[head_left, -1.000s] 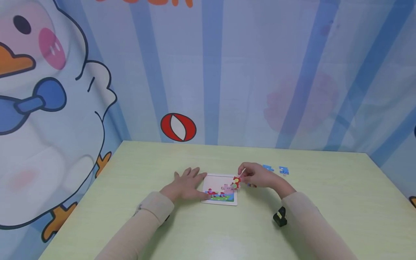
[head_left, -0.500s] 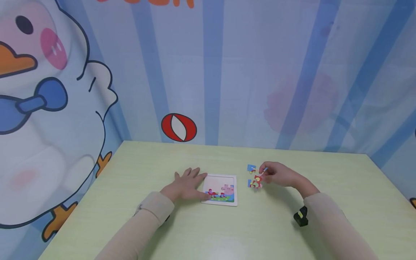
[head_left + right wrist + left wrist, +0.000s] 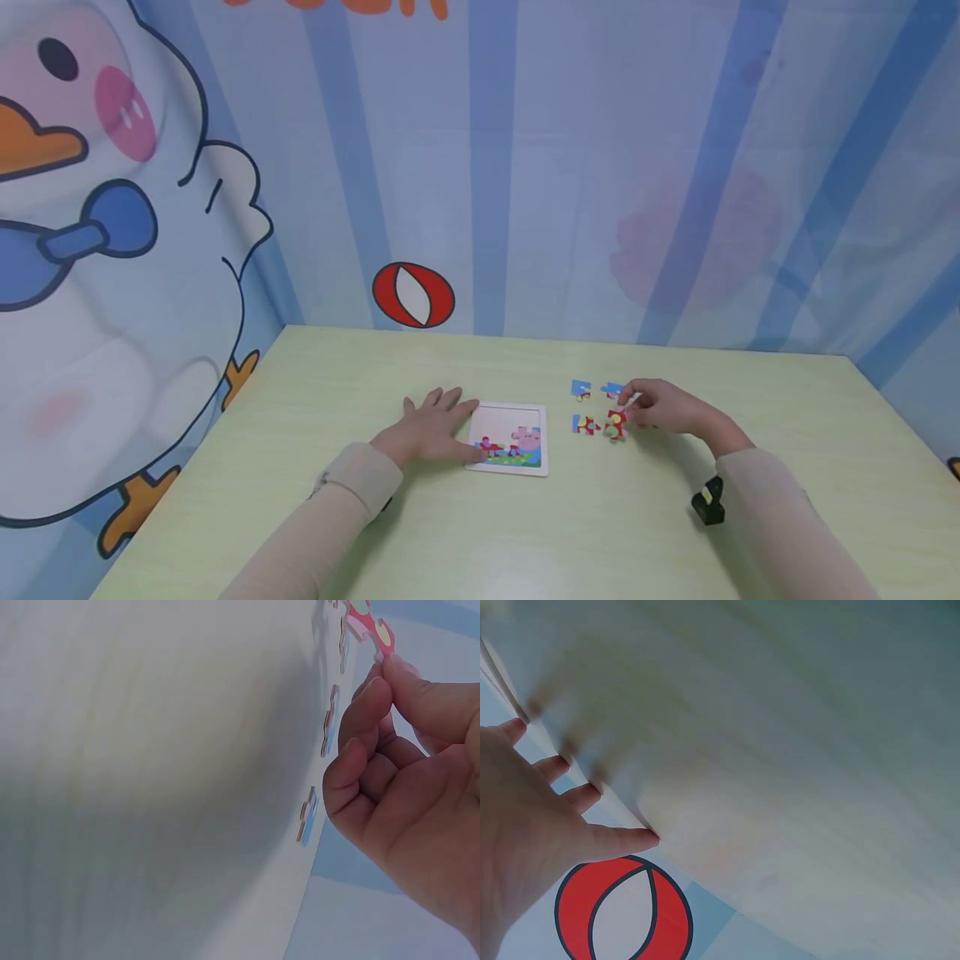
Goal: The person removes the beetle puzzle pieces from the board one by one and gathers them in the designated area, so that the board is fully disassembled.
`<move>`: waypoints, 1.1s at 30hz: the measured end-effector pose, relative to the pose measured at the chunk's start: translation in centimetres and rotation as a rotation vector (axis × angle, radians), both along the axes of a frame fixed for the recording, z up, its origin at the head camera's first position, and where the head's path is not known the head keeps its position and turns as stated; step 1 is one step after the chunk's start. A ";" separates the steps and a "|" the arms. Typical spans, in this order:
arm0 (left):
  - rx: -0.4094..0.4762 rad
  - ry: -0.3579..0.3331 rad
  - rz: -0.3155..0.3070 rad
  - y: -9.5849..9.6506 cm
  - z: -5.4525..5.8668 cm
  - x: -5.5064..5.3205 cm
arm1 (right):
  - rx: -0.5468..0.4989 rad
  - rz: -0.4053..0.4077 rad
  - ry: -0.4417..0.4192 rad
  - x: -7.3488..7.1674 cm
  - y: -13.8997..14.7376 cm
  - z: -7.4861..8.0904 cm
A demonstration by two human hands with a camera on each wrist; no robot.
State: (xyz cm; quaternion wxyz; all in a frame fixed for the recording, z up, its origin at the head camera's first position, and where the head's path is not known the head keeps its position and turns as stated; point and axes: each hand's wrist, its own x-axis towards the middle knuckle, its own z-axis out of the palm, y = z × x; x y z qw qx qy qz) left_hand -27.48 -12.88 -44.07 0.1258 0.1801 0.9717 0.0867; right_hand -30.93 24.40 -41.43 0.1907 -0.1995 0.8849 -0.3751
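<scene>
Puzzle piece (cut off in right-wrist view) pinched in right grip; left grip spread wide, touching tray

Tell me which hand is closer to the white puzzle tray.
Left. The left hand is at the left edge of the tray; the right hand is away to its right, pinching a red piece.

A red puzzle piece has yellow and green spots, the tray white edges.
</scene>
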 end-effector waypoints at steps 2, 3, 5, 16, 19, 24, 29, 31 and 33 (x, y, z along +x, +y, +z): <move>0.001 0.000 0.000 0.0 0.0 0.0 | 0.002 0.001 -0.003 0.0 0.1 0.0; -0.002 0.000 0.001 0.0 0.0 0.0 | 0.004 -0.003 -0.006 -0.1 0.2 0.0; 0.001 0.000 0.000 0.0 0.0 0.0 | 0.005 -0.005 -0.007 -0.1 0.3 -0.1; 0.007 -0.004 0.003 0.0 0.1 0.1 | 0.051 -0.019 0.028 -0.7 0.7 -1.2; 0.006 -0.005 0.004 0.0 0.1 0.1 | 0.062 -0.026 0.041 -0.8 0.8 -1.4; 0.003 -0.005 0.007 0.0 0.2 0.1 | 0.071 -0.025 0.059 -0.9 0.8 -1.6; 0.000 -0.009 0.013 0.0 0.1 0.1 | 0.069 -0.020 0.067 -0.8 0.8 -1.5; 0.001 -0.009 0.013 0.0 0.1 0.1 | 0.073 -0.017 0.071 -0.7 0.8 -1.4; -0.002 -0.009 0.012 0.0 0.1 0.1 | 0.073 -0.018 0.073 -0.6 0.8 -1.3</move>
